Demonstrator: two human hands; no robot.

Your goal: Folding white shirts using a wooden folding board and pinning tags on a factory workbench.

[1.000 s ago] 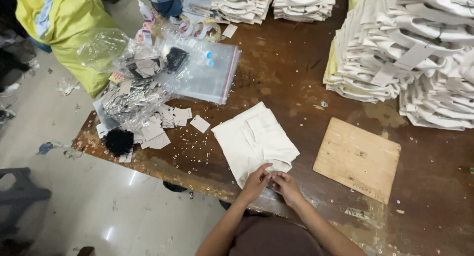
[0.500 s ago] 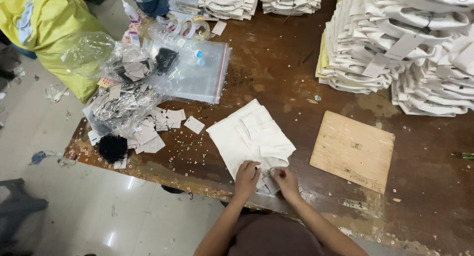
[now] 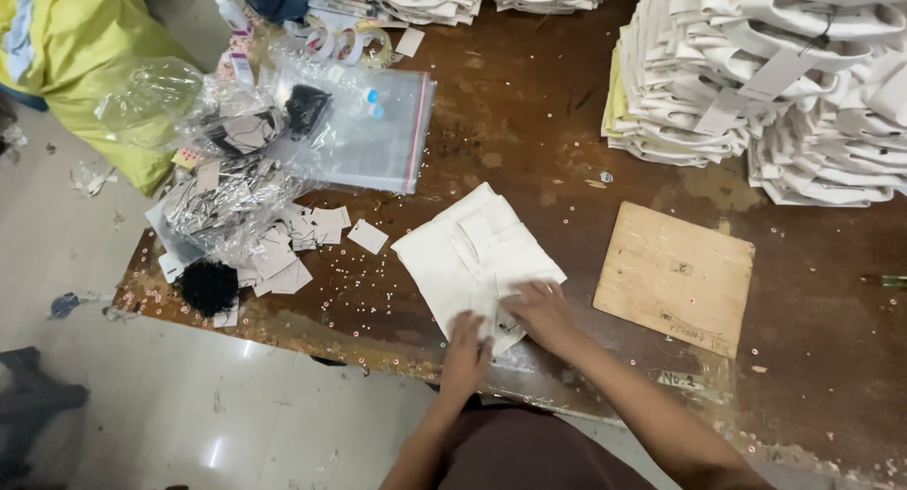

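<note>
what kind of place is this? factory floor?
Likely a garment finishing or packing workshop. Tall stacks of folded white garments fill a worn brown table, loose paper tags and clear plastic bags lie about, and both hands press on one folded white garment.

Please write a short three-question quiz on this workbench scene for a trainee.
1. True or false: both hands rest on the folded white garment.
2. Which flat thing lies on the table just right of that garment: A. a wooden board, B. a metal tray, C. a mirror?
3. What stands piled at the table's far right?

Key
1. True: left hand and right hand press its near edge.
2. A, the wooden board.
3. Stacks of folded white garments.
</note>
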